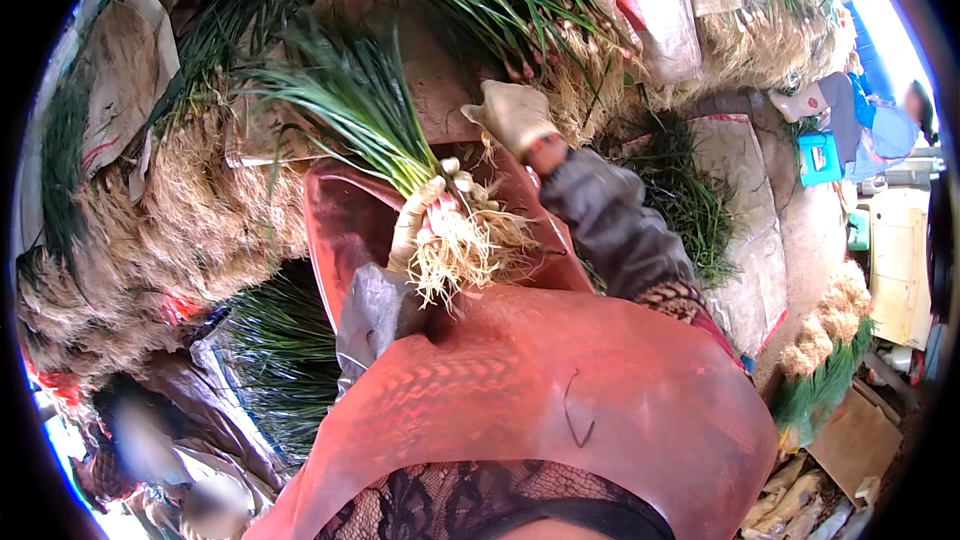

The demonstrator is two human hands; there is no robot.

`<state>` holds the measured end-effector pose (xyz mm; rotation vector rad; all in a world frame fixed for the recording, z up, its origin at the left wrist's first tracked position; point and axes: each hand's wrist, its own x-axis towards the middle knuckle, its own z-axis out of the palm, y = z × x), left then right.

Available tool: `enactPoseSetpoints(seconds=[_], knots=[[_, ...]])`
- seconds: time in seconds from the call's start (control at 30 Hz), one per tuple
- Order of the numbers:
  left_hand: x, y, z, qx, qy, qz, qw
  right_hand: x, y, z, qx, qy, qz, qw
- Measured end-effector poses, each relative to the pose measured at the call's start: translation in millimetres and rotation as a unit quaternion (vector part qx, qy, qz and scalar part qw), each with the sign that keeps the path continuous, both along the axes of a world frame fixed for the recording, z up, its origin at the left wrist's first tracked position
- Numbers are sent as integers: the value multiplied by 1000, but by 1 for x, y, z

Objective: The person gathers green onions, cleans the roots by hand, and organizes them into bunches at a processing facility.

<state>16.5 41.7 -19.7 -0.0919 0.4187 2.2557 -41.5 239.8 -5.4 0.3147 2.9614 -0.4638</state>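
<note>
My left hand (407, 227), in a pale work glove, is wrapped round a bunch of spring onions (432, 202) above my lap. Their green leaves fan up and left; the pale bulbs and stringy roots (450, 258) hang toward me. To the right of the bunch and farther off is my right hand (516, 116), gloved too, with its fingers curled. Whatever it may hold is hidden. It is close to the roots of a heap of spring onions (490, 5) at the far side. A red apron (560, 360) covers my lap.
Rooted bundles (190, 205) are stacked at the left, with more (770, 50) at the far right. Loose green leaves (680, 195) lie right of my arm beside a flattened sack (735, 200). Another person (880, 130) is at the right by a blue container (820, 159).
</note>
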Motion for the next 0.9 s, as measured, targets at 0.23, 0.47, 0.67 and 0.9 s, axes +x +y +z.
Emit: enactPoseSetpoints(seconds=[0.23, 0.47, 0.67, 0.9], knots=[[-11, 19, 41, 38, -25, 17, 999, 94, 86, -84, 44, -134, 73, 987], [-70, 63, 25, 67, 65, -32, 995, 88, 169, -10, 326, 253, -106, 905], [-43, 66, 20, -60, -29, -35, 997, 44, 156, 17, 153, 159, -105, 970], [-32, 77, 3, -38, -33, -52, 997, 80, 55, 18, -293, 223, -101, 925]])
